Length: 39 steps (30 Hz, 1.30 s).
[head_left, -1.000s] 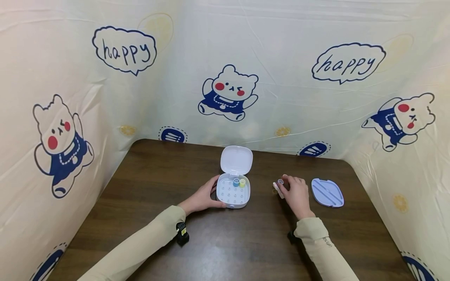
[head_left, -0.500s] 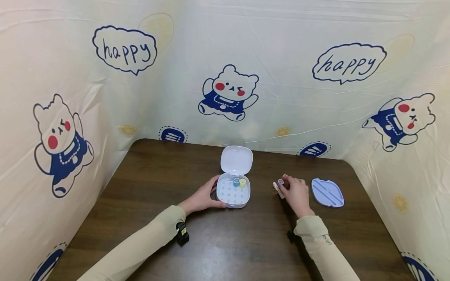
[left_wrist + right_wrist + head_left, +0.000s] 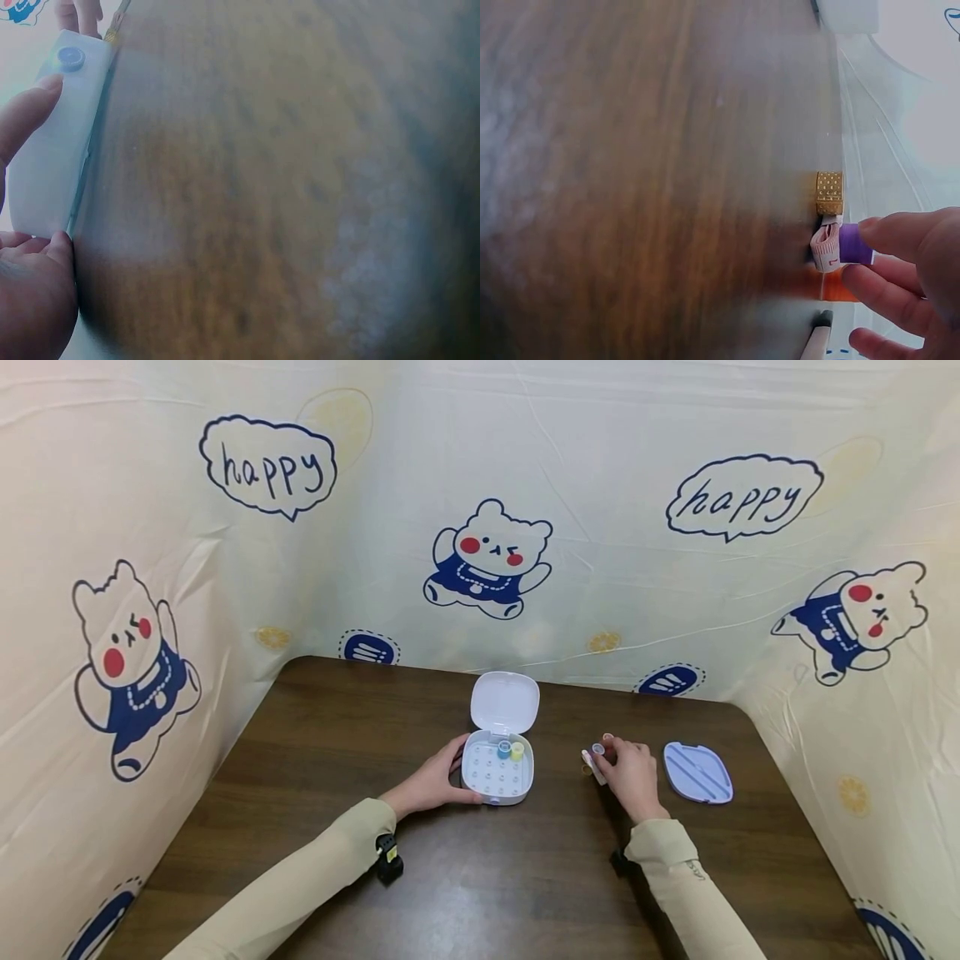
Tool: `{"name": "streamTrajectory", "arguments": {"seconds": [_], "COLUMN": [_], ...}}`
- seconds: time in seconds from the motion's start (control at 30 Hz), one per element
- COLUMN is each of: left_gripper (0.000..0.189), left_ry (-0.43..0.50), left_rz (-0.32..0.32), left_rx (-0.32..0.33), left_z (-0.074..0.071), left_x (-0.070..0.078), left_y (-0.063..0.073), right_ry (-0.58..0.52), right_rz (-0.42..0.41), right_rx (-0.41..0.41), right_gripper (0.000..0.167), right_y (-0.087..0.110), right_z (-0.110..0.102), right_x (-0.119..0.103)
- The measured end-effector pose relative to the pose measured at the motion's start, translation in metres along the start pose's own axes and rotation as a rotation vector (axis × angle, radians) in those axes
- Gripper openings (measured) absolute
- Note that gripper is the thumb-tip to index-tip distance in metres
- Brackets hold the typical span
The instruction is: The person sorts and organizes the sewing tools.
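Note:
A white sewing box (image 3: 498, 797) stands with its lid (image 3: 505, 702) raised and rows of small pegs inside. In its back row sit a blue thread spool (image 3: 505, 750) and a yellow thread spool (image 3: 517, 751). My left hand (image 3: 431, 785) grips the box's left side, its thumb along the front wall. To the right, my right hand (image 3: 633, 781) pinches a purple thread spool (image 3: 856, 244) between thumb and fingers. Close by are a rolled tape measure (image 3: 826, 251), a gold thimble (image 3: 829, 193) and an orange spool (image 3: 838, 285), partly covered by the fingers.
A lavender tray insert (image 3: 698, 772) with a diagonal ridge lies right of my right hand. All of this is on a dark wooden table (image 3: 495, 893), with a printed cloth (image 3: 615, 568) hanging behind and at both sides.
My right hand has shifted very slightly left with the purple spool. The left hand and the sewing box have stayed in place.

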<state>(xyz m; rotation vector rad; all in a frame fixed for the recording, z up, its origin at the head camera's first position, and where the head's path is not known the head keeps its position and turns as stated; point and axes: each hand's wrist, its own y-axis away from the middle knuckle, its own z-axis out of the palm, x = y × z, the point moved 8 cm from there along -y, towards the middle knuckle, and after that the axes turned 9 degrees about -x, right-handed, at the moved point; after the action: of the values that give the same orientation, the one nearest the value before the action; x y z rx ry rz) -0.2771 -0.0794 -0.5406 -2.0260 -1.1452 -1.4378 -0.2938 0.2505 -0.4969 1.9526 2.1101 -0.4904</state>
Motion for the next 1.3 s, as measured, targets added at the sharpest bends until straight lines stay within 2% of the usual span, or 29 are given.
{"name": "streamTrajectory", "arguments": {"seconds": [0.5, 0.8, 1.3], "left_gripper": [0.115, 0.115, 0.115], "left_ry": [-0.005, -0.012, -0.023], "left_rz": [-0.001, -0.01, -0.017], "left_rx": [0.007, 0.005, 0.007], "left_z": [-0.001, -0.001, 0.0], "left_x": [0.0, 0.0, -0.002], "left_y": [-0.001, -0.001, 0.0], "right_ry": [-0.009, -0.041, -0.053], "right_rz": [0.01, 0.019, -0.044], "right_rx": [0.009, -0.019, 0.05], "right_gripper": [0.024, 0.027, 0.025], "right_y": [0.0, -0.001, 0.003], "right_z": [-0.003, -0.004, -0.016], "right_x": [0.002, 0.005, -0.008]}}
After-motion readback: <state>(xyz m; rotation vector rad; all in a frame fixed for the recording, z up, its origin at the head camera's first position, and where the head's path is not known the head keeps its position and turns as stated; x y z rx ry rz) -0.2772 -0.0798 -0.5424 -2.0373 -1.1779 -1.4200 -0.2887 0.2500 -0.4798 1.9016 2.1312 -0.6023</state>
